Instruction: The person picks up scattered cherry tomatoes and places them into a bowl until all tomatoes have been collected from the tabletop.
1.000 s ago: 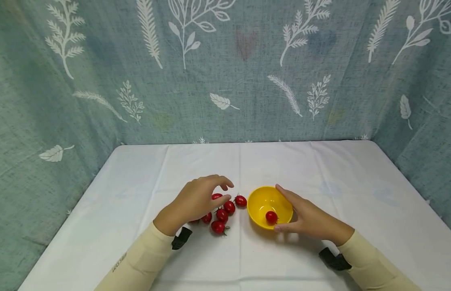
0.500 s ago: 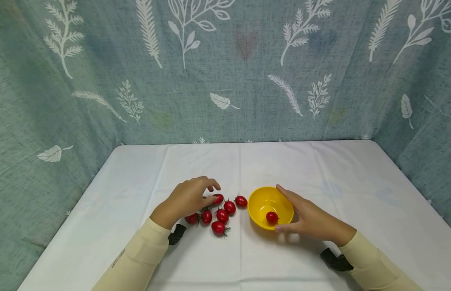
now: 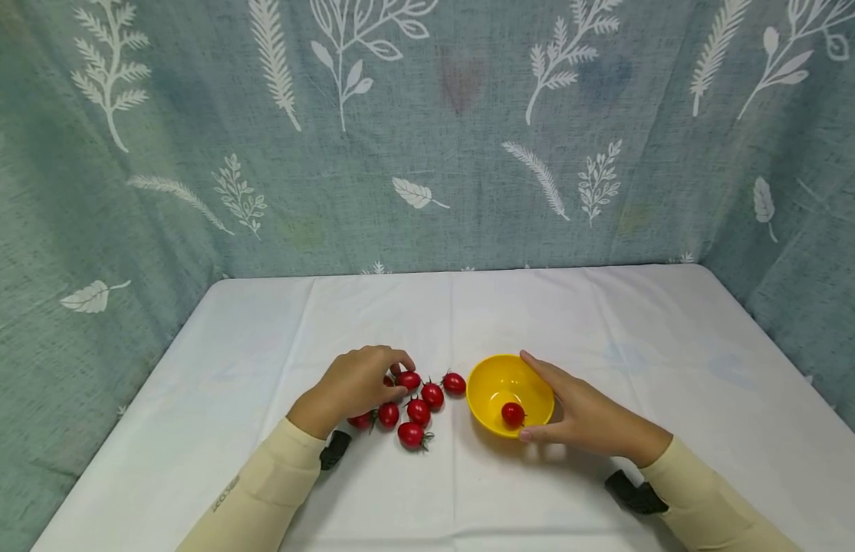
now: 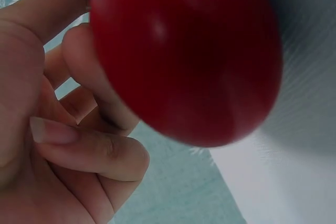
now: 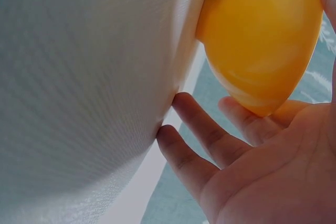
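Note:
In the head view my left hand [image 3: 354, 386] is over the left side of a group of red cherry tomatoes. Its thumb and index finger close round one cherry tomato [image 3: 409, 380] at the back of the group. The left wrist view shows curled fingers [image 4: 105, 153] behind a large, near cherry tomato [image 4: 191, 56], which hides part of the hand. My right hand [image 3: 584, 410] holds a yellow bowl [image 3: 496, 373] by its right side, thumb in front and fingers behind. Two fingertips touch the cloth beside the bowl [image 5: 257, 40]. A single cherry tomato [image 3: 513, 415] lies inside the bowl.
Several more cherry tomatoes [image 3: 418, 412] with green stems lie loose between the left hand and the bowl. A white cloth [image 3: 524, 498] covers the table. Green leaf-patterned curtains [image 3: 372, 169] close off the back and both sides.
My left hand has drawn back to the left and lowered onto the back tomatoes, its thumb and index finger closing round one. The right hand and bowl have stayed in place.

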{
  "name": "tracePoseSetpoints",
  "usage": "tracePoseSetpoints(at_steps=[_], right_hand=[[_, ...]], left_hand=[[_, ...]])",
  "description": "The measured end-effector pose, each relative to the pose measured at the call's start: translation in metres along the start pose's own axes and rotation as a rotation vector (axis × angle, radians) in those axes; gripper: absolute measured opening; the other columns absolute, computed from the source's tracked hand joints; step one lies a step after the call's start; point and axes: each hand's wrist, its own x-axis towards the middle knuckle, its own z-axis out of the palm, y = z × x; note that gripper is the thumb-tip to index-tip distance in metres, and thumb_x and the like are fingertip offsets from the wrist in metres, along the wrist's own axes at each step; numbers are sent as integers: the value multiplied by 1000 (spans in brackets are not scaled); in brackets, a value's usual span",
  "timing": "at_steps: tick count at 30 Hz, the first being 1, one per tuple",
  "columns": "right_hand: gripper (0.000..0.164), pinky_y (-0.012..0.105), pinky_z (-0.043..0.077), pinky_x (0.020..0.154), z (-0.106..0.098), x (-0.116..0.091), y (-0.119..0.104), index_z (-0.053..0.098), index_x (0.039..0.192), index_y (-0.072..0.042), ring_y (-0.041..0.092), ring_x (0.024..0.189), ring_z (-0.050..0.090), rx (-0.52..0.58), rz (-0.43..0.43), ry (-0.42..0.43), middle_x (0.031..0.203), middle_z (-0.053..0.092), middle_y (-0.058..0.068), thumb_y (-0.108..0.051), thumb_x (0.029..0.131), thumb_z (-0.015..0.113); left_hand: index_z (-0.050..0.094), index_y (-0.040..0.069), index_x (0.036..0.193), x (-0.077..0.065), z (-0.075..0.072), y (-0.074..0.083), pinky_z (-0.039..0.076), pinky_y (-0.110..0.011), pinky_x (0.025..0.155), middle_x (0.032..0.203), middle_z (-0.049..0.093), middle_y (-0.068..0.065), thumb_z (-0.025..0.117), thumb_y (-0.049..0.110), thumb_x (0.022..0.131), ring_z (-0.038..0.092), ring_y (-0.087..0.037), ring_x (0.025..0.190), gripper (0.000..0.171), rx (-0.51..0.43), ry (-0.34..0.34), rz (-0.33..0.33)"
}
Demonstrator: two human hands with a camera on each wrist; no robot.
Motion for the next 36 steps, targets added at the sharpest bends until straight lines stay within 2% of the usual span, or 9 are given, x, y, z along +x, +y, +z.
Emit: tracePoseSetpoints(at_steps=[11, 18, 28, 36], right_hand=[[111, 59, 30, 116, -1, -1, -1, 20, 160, -10, 40, 148, 33, -1, 2, 3, 162, 30, 16, -56, 78, 79], [109, 60, 30, 115, -1, -2, -2, 21, 159, -9, 41, 146, 35, 0, -3, 10, 161, 32, 18, -54, 79, 79], [110, 59, 30, 116, 0, -1, 0, 21, 159, -10, 40, 147, 35, 1, 7, 4, 161, 32, 16, -55, 78, 79], [109, 59, 30, 116, 0, -1, 0, 21, 159, -10, 40, 146, 35, -3, -5, 7, 161, 33, 17, -55, 78, 79]], left_hand=[[71, 24, 111, 2, 4, -1, 51, -30, 68, 95, 70, 8, 81, 25, 84, 58, -7, 77, 28, 23, 6, 32], [69, 23, 114, 3, 3, 1, 48, -28, 63, 95, 69, 8, 79, 29, 86, 56, -8, 72, 30, 31, 33, 25], [66, 22, 120, 0, 0, 8, 48, -27, 62, 102, 70, 7, 77, 31, 86, 56, -7, 72, 36, 63, 155, 95], [66, 25, 118, -6, -4, 21, 51, -27, 63, 102, 69, 9, 76, 30, 88, 61, -8, 75, 32, 63, 264, 180]])
